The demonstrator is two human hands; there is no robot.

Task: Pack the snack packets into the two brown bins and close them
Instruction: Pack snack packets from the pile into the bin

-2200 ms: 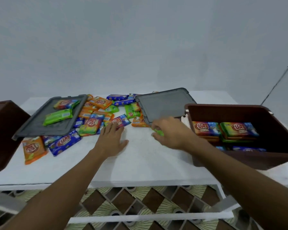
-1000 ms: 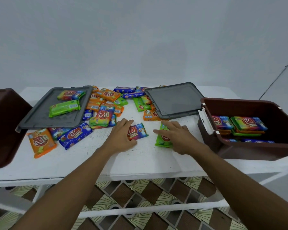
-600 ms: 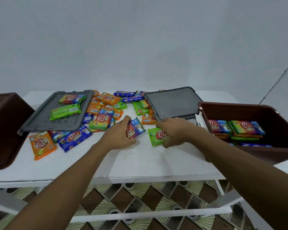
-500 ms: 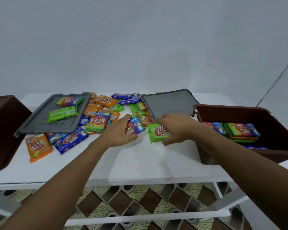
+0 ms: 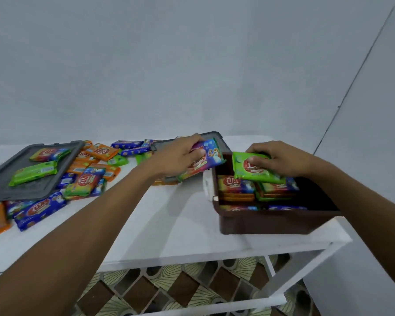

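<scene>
On the white table [image 5: 180, 226], the right hand [image 5: 282, 159] grips a green packet [image 5: 252, 171] above the open brown bin [image 5: 271, 221], while the left hand [image 5: 176, 159] just beside it holds a blue packet [image 5: 209, 157] at the bin's edge. Farther left, loose packets [image 5: 84, 181] lie heaped, apparently partly under a grey lid [image 5: 7, 185].

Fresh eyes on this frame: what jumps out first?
Both hands carry snacks at the right: the right hand holds a green packet over the open brown bin, which already has stacked packets inside. The left hand grips a blue packet just outside the bin's left rim. On the left lies a bright jumble of loose packets, beside and partly under a grey lid with two packets on it.
</scene>
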